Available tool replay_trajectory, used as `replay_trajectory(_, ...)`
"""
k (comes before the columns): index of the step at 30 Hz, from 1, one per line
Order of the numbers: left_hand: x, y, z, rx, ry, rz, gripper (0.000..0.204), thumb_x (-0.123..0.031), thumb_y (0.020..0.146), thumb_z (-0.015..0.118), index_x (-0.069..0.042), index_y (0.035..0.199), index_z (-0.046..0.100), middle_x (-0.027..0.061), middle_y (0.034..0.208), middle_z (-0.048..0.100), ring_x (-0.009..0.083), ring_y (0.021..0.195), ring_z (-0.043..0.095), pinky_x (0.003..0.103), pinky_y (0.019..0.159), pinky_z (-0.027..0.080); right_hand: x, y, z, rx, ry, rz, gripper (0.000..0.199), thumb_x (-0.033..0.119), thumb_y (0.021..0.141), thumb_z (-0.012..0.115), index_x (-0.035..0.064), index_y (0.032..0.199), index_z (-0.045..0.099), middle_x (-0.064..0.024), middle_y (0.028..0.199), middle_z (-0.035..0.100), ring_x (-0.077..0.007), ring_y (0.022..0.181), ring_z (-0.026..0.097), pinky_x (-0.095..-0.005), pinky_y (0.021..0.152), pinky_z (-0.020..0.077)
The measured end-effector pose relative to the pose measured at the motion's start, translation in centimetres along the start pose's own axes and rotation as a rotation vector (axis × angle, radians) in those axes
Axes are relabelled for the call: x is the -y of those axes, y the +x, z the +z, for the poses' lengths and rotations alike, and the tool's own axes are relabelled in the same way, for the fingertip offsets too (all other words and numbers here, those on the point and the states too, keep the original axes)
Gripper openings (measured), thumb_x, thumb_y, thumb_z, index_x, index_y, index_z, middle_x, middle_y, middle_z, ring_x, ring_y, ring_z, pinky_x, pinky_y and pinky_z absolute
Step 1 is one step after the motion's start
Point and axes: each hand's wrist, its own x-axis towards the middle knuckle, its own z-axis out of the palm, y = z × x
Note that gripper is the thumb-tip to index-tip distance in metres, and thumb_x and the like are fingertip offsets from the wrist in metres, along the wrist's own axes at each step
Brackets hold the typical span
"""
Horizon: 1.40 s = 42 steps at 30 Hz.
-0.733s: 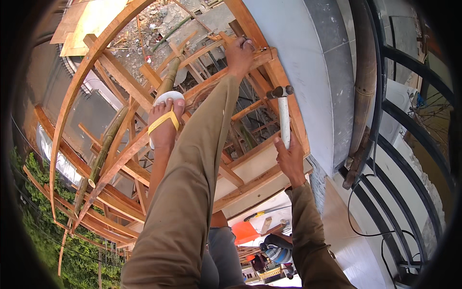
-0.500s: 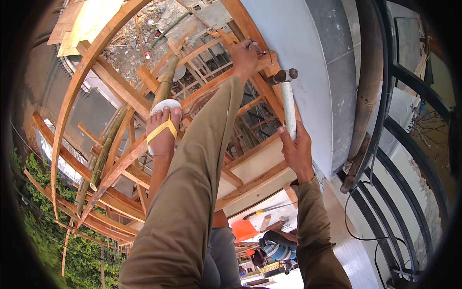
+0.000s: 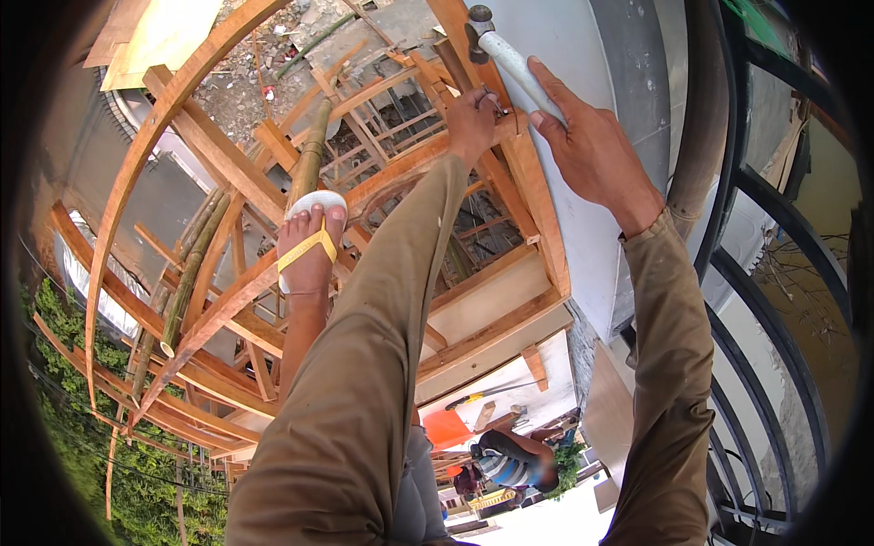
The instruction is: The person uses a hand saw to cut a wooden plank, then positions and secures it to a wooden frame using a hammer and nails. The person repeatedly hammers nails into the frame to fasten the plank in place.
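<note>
In my right hand (image 3: 596, 150) is a hammer (image 3: 521, 75) with a pale, worn handle. Its dark metal head is raised above and just past my left hand. The fingers of my left hand (image 3: 472, 126) are pinched around a small, thin metal piece that looks like a nail, mostly hidden by them. That hand rests at the end of a wooden crosspiece (image 3: 414, 156), where it meets a long timber (image 3: 537, 196) running beside the pale wall (image 3: 587, 77).
My foot in a white flip-flop (image 3: 314, 238) with yellow straps stands on the timber frame near a bamboo pole (image 3: 314, 146). Curved wooden ribs (image 3: 137, 173) are at left. Black metal railings (image 3: 774, 209) stand at right. Below are rubble (image 3: 264, 55) and a person (image 3: 514, 460).
My right hand has swung the hammer up and away, from beside the timber to above my left hand. The left hand stays at the joint, appearing slightly lower in view.
</note>
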Motion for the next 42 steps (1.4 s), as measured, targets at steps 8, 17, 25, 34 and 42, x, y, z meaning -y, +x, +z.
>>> replay_trajectory(8, 1.8, 0.7, 0.7, -0.002, -0.153, -0.019, 0.025, -0.014, 0.099, 0.056, 0.005, 0.103, 0.072, 0.0097, 0.085, 0.074, 0.0152, 0.074, 0.069, 0.032, 0.070, 0.055, 2.1, 5.4, -1.7, 0.160, -0.460, -0.098, 0.048, 0.028, 0.105, 0.053, 0.0243, 0.152, 0.047, -0.0165, 0.078, 0.069, -0.0327, 0.067, 0.067, -0.0445, 0.068, 0.0538)
replay_trajectory(17, 2.0, 0.7, 1.0, -0.039, -0.194, -0.055, 0.023, -0.017, 0.094, 0.064, 0.003, 0.091, 0.073, 0.0157, 0.077, 0.069, 0.0255, 0.073, 0.068, 0.038, 0.070, 0.050, 2.6, 7.7, -1.2, 0.307, -0.533, -0.019, 0.049, 0.027, 0.105, 0.051, 0.0222, 0.153, 0.045, -0.0146, 0.082, 0.071, -0.0340, 0.072, 0.069, -0.0483, 0.071, 0.0554)
replay_trajectory(25, 1.7, 0.4, 1.0, -0.108, -0.159, 0.022, 0.022, -0.017, 0.094, 0.064, 0.002, 0.090, 0.074, 0.0175, 0.075, 0.069, 0.0283, 0.069, 0.067, 0.038, 0.067, 0.050, 2.7, 8.5, -1.0, 0.200, -0.425, -0.045, 0.050, 0.024, 0.105, 0.050, 0.0184, 0.154, 0.043, -0.0170, 0.083, 0.071, -0.0343, 0.073, 0.069, -0.0479, 0.070, 0.0542)
replay_trajectory(34, 1.2, 0.3, 0.1, 0.016, 0.071, 0.008, 0.027, -0.017, 0.098, 0.057, 0.003, 0.100, 0.074, 0.0121, 0.079, 0.074, 0.0196, 0.071, 0.071, 0.036, 0.068, 0.054, 2.6, 7.9, -1.0, 0.199, -0.385, -0.005, 0.050, 0.025, 0.105, 0.049, 0.0189, 0.154, 0.043, -0.0172, 0.088, 0.072, -0.0345, 0.076, 0.070, -0.0480, 0.072, 0.0550)
replay_trajectory(42, 2.2, 0.7, 1.4, -0.096, -0.145, 0.040, 0.025, -0.020, 0.093, 0.064, 0.001, 0.086, 0.073, 0.0199, 0.074, 0.068, 0.0328, 0.069, 0.068, 0.042, 0.068, 0.050, 3.1, 8.5, -0.8, 0.199, -0.442, -0.042, 0.050, 0.024, 0.105, 0.051, 0.0178, 0.154, 0.042, -0.0173, 0.082, 0.071, -0.0341, 0.071, 0.070, -0.0468, 0.068, 0.0553)
